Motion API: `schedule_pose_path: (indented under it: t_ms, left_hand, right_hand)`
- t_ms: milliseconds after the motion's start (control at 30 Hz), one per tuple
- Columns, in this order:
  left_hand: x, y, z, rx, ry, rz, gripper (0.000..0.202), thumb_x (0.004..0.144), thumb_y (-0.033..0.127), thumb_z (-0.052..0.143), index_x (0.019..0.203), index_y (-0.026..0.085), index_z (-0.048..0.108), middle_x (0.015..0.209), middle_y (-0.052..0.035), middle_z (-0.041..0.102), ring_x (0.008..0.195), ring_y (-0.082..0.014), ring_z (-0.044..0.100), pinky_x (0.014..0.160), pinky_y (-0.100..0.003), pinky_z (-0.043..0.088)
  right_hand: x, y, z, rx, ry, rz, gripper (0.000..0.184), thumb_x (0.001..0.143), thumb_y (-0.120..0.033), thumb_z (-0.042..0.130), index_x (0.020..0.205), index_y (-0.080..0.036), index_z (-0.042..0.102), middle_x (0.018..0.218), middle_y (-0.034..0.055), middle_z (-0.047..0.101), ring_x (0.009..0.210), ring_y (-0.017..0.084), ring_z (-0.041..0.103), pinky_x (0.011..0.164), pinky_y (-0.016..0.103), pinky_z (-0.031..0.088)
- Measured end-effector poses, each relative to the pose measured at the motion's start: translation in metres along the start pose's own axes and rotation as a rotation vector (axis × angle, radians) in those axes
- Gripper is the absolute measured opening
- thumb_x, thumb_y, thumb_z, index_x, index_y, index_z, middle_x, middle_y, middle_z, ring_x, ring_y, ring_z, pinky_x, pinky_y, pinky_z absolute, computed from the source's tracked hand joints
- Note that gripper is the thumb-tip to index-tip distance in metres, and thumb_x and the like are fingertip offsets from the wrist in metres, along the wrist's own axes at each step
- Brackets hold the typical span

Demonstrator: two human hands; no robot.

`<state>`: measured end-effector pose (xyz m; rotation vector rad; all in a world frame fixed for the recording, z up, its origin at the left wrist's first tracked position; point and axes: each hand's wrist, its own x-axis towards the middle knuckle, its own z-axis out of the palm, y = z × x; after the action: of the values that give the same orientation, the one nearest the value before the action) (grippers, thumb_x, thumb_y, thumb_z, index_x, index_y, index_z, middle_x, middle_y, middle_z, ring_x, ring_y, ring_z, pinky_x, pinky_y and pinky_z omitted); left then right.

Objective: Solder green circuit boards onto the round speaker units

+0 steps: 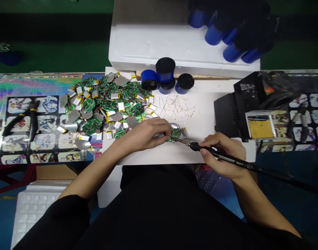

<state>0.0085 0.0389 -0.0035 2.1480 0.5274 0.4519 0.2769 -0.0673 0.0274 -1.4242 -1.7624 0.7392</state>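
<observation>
My right hand (pixel 222 152) grips a black soldering iron (pixel 196 146) like a pen, its metal tip touching or just over a small green circuit board (pixel 176 132). The board lies on the white work surface with a dark wire looped over it. My left hand (pixel 151 133) rests at the board's left edge, fingers curled and pinched together; what they hold is hidden. To the left spreads a large heap of circuit boards (pixel 89 127) wired to silver battery cells (pixel 121 106) with yellow ends.
Several blue cylindrical housings (pixel 165 71) with black tops stand behind the board, near wire scraps (pixel 171 101). A black soldering station (pixel 226 114) and a yellow sponge tray (pixel 260 127) are at right. Pliers (pixel 33 118) lie far left; a white foam block (pixel 185 45) sits behind.
</observation>
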Motion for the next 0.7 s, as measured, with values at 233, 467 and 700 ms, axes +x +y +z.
schedule_pose_path:
  t_ms: [233,467,700]
  left_hand:
    - [0.001,0.0,-0.001,-0.006,-0.01,-0.007,0.018,0.105,0.018,0.054,0.096,0.019,0.069,0.106,-0.0083,0.075,0.103,-0.0219,0.071,0.095,-0.034,0.052]
    - [0.0,0.0,0.0,0.002,-0.003,0.004,0.017,0.106,0.018,0.055,0.097,0.018,0.069,0.105,-0.0077,0.075,0.101,-0.0211,0.071,0.095,-0.034,0.052]
    - [0.0,0.001,0.0,-0.003,0.003,-0.013,0.014,0.105,0.018,0.058,0.098,0.018,0.07,0.106,-0.0076,0.075,0.102,-0.0219,0.071,0.094,-0.035,0.053]
  right_hand:
    - [0.001,-0.002,-0.001,0.012,-0.007,0.005,0.007,0.082,-0.02,0.074,0.086,-0.024,0.07,0.068,-0.0024,0.072,0.051,0.013,0.063,0.046,0.025,0.047]
    - [-0.016,0.012,-0.009,0.061,0.241,-0.018,0.009,0.087,-0.032,0.08,0.087,-0.025,0.074,0.072,0.0016,0.072,0.059,0.018,0.068,0.049,0.03,0.05]
    - [-0.025,0.005,0.021,0.321,0.404,0.088,0.031,0.108,-0.047,0.058,0.128,-0.025,0.066,0.094,0.0066,0.083,0.052,0.018,0.072,0.04,0.028,0.05]
